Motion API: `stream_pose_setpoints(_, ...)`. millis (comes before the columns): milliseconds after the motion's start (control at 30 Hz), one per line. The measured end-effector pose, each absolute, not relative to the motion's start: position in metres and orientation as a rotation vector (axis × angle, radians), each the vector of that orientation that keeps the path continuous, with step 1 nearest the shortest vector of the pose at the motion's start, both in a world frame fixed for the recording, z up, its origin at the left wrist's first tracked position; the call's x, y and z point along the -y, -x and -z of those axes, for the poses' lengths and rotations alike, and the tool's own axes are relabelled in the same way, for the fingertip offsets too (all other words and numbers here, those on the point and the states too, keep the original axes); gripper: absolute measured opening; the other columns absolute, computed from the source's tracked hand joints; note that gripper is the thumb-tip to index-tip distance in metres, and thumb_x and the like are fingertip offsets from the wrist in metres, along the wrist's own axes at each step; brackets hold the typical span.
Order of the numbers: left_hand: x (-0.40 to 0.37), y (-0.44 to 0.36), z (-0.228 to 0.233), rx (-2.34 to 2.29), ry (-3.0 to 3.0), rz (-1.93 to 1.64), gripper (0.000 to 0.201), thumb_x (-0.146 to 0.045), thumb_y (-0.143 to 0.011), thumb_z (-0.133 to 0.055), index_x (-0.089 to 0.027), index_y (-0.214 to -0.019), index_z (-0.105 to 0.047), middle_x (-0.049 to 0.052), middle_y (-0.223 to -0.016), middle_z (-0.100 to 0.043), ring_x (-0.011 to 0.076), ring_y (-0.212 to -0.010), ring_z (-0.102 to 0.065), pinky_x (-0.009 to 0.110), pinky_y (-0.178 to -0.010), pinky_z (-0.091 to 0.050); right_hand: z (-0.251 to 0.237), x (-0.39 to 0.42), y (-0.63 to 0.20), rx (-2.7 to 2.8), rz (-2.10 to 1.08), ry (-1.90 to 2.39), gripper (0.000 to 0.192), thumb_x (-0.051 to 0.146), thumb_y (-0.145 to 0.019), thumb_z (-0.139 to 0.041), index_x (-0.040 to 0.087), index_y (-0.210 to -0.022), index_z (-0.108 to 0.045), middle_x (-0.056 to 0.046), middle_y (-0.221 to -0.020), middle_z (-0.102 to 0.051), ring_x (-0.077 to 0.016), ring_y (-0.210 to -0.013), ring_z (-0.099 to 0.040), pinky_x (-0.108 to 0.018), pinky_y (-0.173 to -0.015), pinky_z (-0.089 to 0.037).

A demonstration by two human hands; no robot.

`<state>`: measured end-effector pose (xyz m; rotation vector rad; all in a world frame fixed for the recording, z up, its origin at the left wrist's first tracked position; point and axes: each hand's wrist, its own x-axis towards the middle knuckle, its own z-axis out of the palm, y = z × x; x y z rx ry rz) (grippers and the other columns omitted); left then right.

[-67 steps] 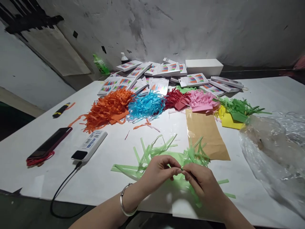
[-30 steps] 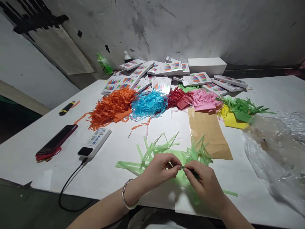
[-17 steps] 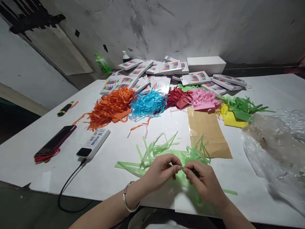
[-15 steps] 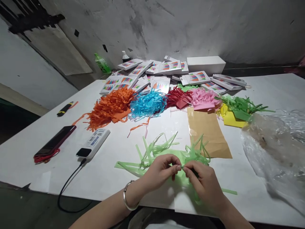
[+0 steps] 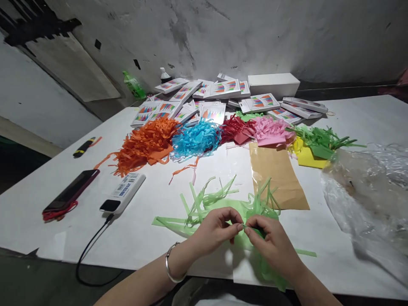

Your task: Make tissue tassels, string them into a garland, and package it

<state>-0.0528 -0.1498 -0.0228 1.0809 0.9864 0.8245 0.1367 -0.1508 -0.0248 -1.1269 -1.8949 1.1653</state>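
Over the front of the table, my left hand (image 5: 218, 228) and my right hand (image 5: 272, 242) meet fingertip to fingertip. Each is closed in a pinch on a narrow twisted part of a green tissue-paper tassel (image 5: 267, 270), whose loose part hangs below my right hand. Fingers and thumbs hide much of the pinched spot. Just beyond them lies more light green fringed tissue paper (image 5: 229, 205), its cut strips spreading left and up. One loose green strip (image 5: 306, 253) sticks out to the right of my right wrist.
Behind are orange (image 5: 146, 144), blue (image 5: 196, 139), red (image 5: 237, 130) and pink (image 5: 272, 131) fringed tissue bundles, with stacked printed boxes (image 5: 223, 89). Brown card (image 5: 277, 178) and crumpled clear plastic (image 5: 357, 195) lie right. Left are a phone (image 5: 72, 191) and a white cabled device (image 5: 123, 193).
The green tissue hanging under my right hand now reaches lower, toward the table's front edge. Both hands keep their pinch at nearly the same spot. The view has shifted slightly.
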Motion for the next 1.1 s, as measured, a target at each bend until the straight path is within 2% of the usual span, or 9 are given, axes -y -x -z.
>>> stream_pose_setpoints(67, 0.149, 0.054, 0.022, -0.958, -1.039, -0.809, 0.031, -0.039, -0.078, -0.080, -0.013, -0.081, -0.065, -0.002, -0.067, -0.056, 0.0082, -0.058, -0.052, 0.020, -0.052, -0.051, 0.025, 0.151, -0.136, 1.835, -1.283, 1.152, 0.022, 0.029, -0.093, -0.054, 0.020, -0.074, -0.059, 0.002, -0.065, -0.056, -0.0110, -0.055, -0.046, -0.021, -0.044, -0.029)
stream_pose_setpoints(233, 0.147, 0.056, 0.023, -0.958, -0.961, -0.781, 0.034, -0.041, -0.074, -0.083, -0.012, -0.081, -0.066, -0.002, -0.066, -0.057, 0.0090, -0.058, -0.053, 0.020, -0.050, -0.051, 0.027, 0.155, -0.134, 1.909, -1.046, 1.122, 0.020, 0.027, -0.095, -0.052, 0.020, -0.078, -0.061, 0.000, -0.073, -0.061, -0.0135, -0.066, -0.056, -0.021, -0.047, -0.033)
stream_pose_setpoints(500, 0.146, 0.058, 0.027, -0.962, -0.938, -0.804, 0.033, -0.040, -0.071, -0.086, -0.012, -0.079, -0.071, 0.000, -0.064, -0.062, 0.0095, -0.056, -0.056, 0.022, -0.051, -0.050, 0.028, 0.151, -0.138, 1.880, -1.091, 1.084, 0.022, 0.027, -0.098, -0.053, 0.021, -0.081, -0.066, 0.001, -0.072, -0.065, -0.0136, -0.066, -0.060, -0.024, -0.058, -0.044)
stream_pose_setpoints(733, 0.145, 0.061, 0.023, -1.069, -1.079, -0.788, 0.031, -0.042, -0.079, -0.078, -0.012, -0.079, -0.072, 0.001, -0.064, -0.064, 0.0115, -0.057, -0.059, 0.024, -0.057, -0.051, 0.032, 0.150, -0.137, 1.875, -1.089, 1.071, 0.022, 0.027, -0.098, -0.053, 0.021, -0.082, -0.066, 0.000, -0.075, -0.067, -0.0144, -0.068, -0.062, -0.024, -0.055, -0.045)
stream_pose_setpoints(833, 0.148, 0.059, 0.021, -1.119, -1.248, -0.776, 0.026, -0.039, -0.086, -0.069, -0.014, -0.080, -0.069, 0.000, -0.065, -0.063, 0.0111, -0.055, -0.059, 0.023, -0.055, -0.047, 0.033, 0.151, -0.136, 1.939, -0.935, 1.016, 0.013, 0.025, -0.098, -0.055, 0.022, -0.092, -0.067, -0.001, -0.083, -0.071, -0.0158, -0.074, -0.066, -0.026, -0.063, -0.051)
stream_pose_setpoints(933, 0.151, 0.057, 0.019, -1.186, -1.556, -0.766, 0.021, -0.031, -0.092, -0.057, -0.016, -0.081, -0.066, 0.001, -0.068, -0.063, 0.0118, -0.058, -0.058, 0.023, -0.057, -0.044, 0.035, 0.151, -0.133, 2.032, -0.643, 0.948, 0.012, 0.022, -0.098, -0.055, 0.021, -0.105, -0.065, -0.003, -0.091, -0.074, -0.0184, -0.081, -0.069, -0.031, -0.071, -0.053)
stream_pose_setpoints(1100, 0.154, 0.064, 0.017, -1.328, -1.988, -0.846, 0.016, -0.019, -0.092, -0.048, -0.018, -0.080, -0.058, 0.002, -0.072, -0.060, 0.0140, -0.066, -0.055, 0.025, -0.061, -0.042, 0.028, 0.151, -0.132, 2.140, -0.414, 0.933, 0.017, 0.014, -0.100, -0.046, 0.020, -0.089, -0.059, -0.001, -0.076, -0.067, -0.0173, -0.067, -0.061, -0.034, -0.071, -0.049)
